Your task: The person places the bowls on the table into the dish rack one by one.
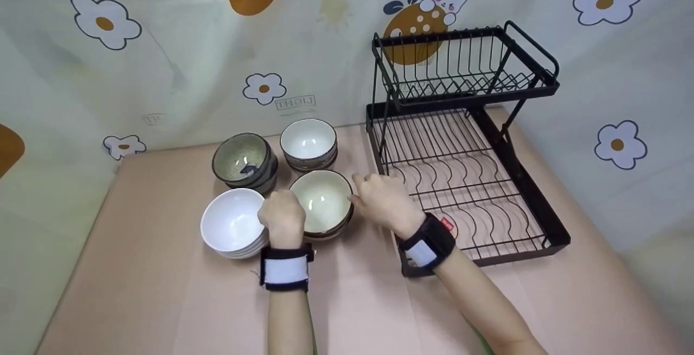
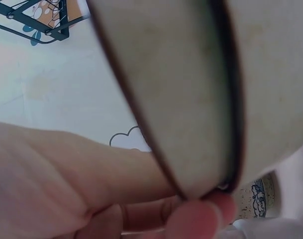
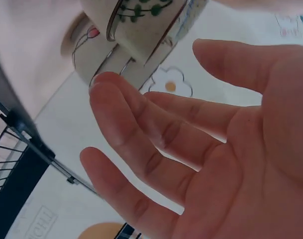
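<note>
My left hand (image 1: 282, 217) is at the left side of a stack topped by a cream bowl (image 1: 321, 199) with a dark rim. In the left wrist view, the thumb and fingertips pinch the edge of the cream bowl (image 2: 166, 74). Beside the same stack, on its right, is my right hand (image 1: 385, 200). The right wrist view shows that hand (image 3: 216, 149) with fingers spread and slightly bent, holding nothing. Beyond its fingertips, a bowl with green leaves (image 3: 141, 20) shows its outer wall. White bowls (image 1: 233, 222) are stacked just left of my left hand.
Behind stand a stack of speckled green-grey bowls (image 1: 241, 160) and a stack of dark-rimmed white bowls (image 1: 308, 139). A black two-tier dish rack (image 1: 509, 154) takes up the right side of the pink tabletop (image 1: 146, 225). A patterned curtain (image 1: 179, 73) hangs behind.
</note>
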Available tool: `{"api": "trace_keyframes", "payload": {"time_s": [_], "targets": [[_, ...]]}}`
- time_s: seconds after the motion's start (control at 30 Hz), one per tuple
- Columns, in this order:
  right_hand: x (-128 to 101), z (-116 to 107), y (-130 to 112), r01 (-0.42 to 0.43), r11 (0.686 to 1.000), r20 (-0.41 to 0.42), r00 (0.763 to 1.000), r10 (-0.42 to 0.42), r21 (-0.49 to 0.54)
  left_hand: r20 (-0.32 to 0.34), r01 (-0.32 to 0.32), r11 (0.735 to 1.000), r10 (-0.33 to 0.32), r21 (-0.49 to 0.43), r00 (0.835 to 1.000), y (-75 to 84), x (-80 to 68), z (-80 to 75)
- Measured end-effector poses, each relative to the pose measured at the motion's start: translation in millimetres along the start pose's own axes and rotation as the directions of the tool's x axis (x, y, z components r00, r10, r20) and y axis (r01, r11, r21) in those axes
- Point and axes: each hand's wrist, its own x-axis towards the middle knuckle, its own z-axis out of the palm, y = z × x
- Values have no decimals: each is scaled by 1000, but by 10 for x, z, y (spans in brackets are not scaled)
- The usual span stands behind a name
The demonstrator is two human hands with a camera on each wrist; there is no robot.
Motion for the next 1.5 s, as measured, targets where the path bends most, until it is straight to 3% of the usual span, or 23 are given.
{"api": "trace_keyframes", "payload": {"time_s": [0.2,0.4,0.67,0.9,1.2,1.37,1.5], "targets": [[149,0,-44,-21,1000,113,993,24,-23,4,-7,1000,7,-2,1000,-10,1,-4],[279,33,-58,-82,996,220,971,88,-37,-35,-16,1000,16,-9,999,-11,-13,1],[345,110,-88,-98,995,258,962,85,37,-51,-21,1000,20,-11,999,0,-22,-1],[392,168,-98,-119,986,276,957,83,115,-67,-32,999,31,-23,997,0,-44,-15],[409,183,-96,-152,967,265,959,95,203,-34,-46,998,45,-41,998,-3,-55,-46],[382,151,-89,-154,959,213,971,104,237,-77,-78,997,75,-28,994,5,-95,-72],[358,100,-90,-174,953,169,976,134,250,-156,-113,993,108,-25,982,21,-153,-91]]}}
